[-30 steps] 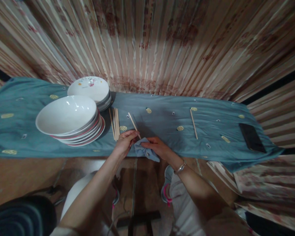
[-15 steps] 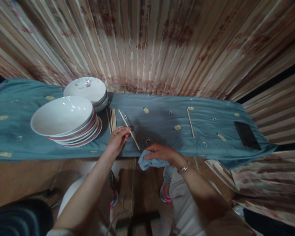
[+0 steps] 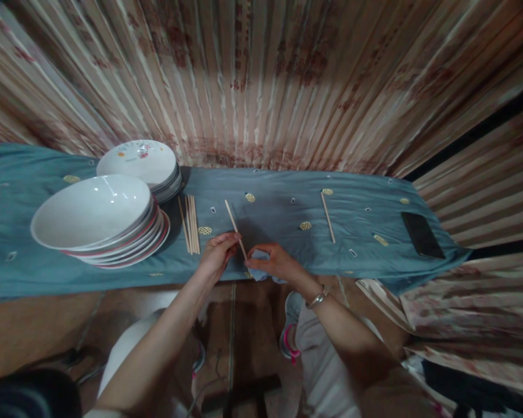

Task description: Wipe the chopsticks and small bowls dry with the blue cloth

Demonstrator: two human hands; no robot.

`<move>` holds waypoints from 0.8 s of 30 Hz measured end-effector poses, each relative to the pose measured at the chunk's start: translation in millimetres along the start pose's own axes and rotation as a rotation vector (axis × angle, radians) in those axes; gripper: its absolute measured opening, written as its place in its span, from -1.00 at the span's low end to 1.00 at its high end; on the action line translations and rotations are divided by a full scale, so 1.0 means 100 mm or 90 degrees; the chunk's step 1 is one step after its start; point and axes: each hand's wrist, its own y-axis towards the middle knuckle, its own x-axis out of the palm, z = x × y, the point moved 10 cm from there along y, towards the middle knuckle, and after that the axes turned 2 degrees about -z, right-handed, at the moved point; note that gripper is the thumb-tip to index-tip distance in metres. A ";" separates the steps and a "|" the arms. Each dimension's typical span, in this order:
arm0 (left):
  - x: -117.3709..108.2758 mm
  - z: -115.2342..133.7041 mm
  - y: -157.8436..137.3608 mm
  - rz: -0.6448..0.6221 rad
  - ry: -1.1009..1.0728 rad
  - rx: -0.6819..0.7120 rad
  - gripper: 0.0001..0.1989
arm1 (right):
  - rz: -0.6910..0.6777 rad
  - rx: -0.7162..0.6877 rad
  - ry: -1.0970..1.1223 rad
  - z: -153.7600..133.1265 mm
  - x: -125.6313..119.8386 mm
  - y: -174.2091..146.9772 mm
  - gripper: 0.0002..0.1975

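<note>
Between the fingertips of my left hand (image 3: pixel 219 253) is a wooden chopstick (image 3: pixel 233 218), slanting with its far end up and to the left. My right hand (image 3: pixel 279 262) is closed on a crumpled light-blue cloth (image 3: pixel 258 270). The cloth and right fingertips are at the chopstick's near end, which they partly hide. Left of my left hand, several more chopsticks (image 3: pixel 193 223) lie side by side on the blue tablecloth (image 3: pixel 279 212). One single chopstick (image 3: pixel 328 217) lies apart to the right.
At the left stand a stack of large white bowls (image 3: pixel 96 212) with red rims below and, behind it, a stack of flower-patterned dishes (image 3: pixel 139 162). A black phone (image 3: pixel 422 234) lies near the right end. A pleated curtain (image 3: pixel 261 87) hangs along the table's far side.
My right hand has brought the cloth up to the near end of the chopstick. My left hand still holds the chopstick, now more upright. The view has shifted slightly to the right.
</note>
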 end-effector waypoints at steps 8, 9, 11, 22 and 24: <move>0.11 -0.02 -0.02 -0.011 0.005 -0.007 -0.55 | 0.069 -0.041 -0.154 -0.10 -0.36 -0.06 -0.55; 0.10 -0.02 -0.02 -0.007 0.007 -0.008 -0.53 | 0.096 -0.035 -0.190 -0.12 -0.53 -0.09 -0.57; 0.09 0.00 -0.01 -0.002 0.022 0.005 -0.52 | 0.183 -0.022 -0.333 -0.19 -0.95 -0.21 -0.69; -0.21 0.29 0.04 0.044 0.221 0.152 -0.51 | 0.446 0.358 -0.804 0.10 -2.39 -0.96 -0.75; -0.25 0.33 0.03 0.044 0.240 0.169 -0.53 | 0.448 0.347 -0.809 0.12 -2.40 -0.93 -0.74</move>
